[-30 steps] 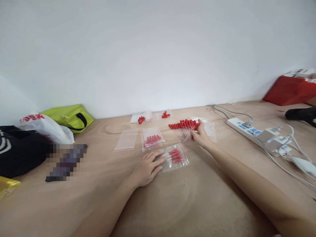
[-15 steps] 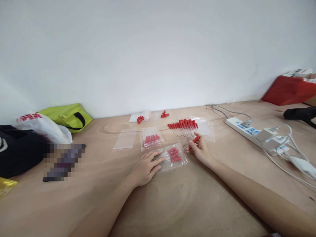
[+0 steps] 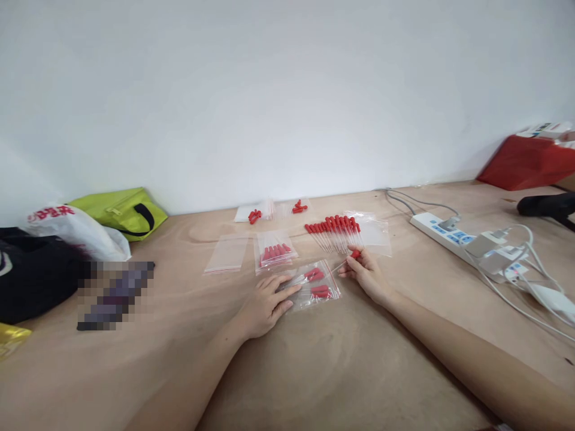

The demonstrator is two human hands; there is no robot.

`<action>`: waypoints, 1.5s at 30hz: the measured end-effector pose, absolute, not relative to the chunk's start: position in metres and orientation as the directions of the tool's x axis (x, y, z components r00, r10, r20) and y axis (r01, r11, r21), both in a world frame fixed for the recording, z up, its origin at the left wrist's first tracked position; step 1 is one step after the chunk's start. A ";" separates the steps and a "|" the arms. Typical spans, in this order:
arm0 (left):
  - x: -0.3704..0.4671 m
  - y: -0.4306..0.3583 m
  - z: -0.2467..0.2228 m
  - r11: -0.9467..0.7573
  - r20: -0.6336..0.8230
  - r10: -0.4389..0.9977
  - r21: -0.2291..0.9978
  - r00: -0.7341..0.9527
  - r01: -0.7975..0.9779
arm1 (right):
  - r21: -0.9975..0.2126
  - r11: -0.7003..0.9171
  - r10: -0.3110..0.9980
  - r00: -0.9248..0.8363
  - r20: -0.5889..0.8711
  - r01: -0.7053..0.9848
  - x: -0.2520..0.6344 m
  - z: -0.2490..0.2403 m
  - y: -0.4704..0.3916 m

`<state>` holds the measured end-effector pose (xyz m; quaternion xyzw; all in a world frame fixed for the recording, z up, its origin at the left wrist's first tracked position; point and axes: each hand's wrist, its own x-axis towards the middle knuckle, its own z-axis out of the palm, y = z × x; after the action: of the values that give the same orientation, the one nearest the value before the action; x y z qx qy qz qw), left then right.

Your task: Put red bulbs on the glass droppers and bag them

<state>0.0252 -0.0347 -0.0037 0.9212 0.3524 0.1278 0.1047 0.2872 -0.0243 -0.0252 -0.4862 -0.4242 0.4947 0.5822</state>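
Observation:
My left hand (image 3: 268,302) lies with fingers spread on the left end of a clear zip bag (image 3: 305,302) that has several red-capped droppers in it. To the right, my right hand (image 3: 366,275) pinches one red-capped dropper (image 3: 355,254), its thin clear tip pointing left at the bag's red-edged opening. Behind that hand is a row of several loose droppers (image 3: 335,225). A bag of red-capped droppers (image 3: 275,251) lies behind my left hand, with a flat clear bag (image 3: 227,253) left of it.
Small red caps (image 3: 254,216) rest on bags near the wall. A white power strip (image 3: 444,235) with chargers and cables is at right, near a red bag (image 3: 521,164). A yellow-green bag (image 3: 121,212), a white plastic bag (image 3: 81,230) and a black item (image 3: 40,272) stand at left.
The red caps inside the front bag have shifted and now lie in two separate groups. The dropper in my right hand has turned slightly and moved a little left. My left hand stays on the bag.

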 end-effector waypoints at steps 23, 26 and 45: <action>0.026 -0.034 -0.003 -0.694 0.153 0.709 0.321 0.688 0.644 | -0.980 0.099 0.966 -0.253 0.053 0.172 0.278 -0.034 -0.027; 0.026 -0.034 -0.003 -0.690 0.149 0.712 0.323 0.686 0.647 | -0.987 0.089 0.961 -0.273 0.049 0.137 0.278 -0.028 -0.028; 0.023 -0.032 -0.008 -0.717 0.387 0.696 0.345 0.604 0.605 | -0.978 -0.194 0.927 -0.340 -0.157 -0.079 0.300 -0.009 -0.015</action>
<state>0.0230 -0.0325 -0.0078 0.8912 0.3652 0.2538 0.0898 0.2995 -0.0152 -0.0090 -0.4229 -0.5018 0.6466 0.3890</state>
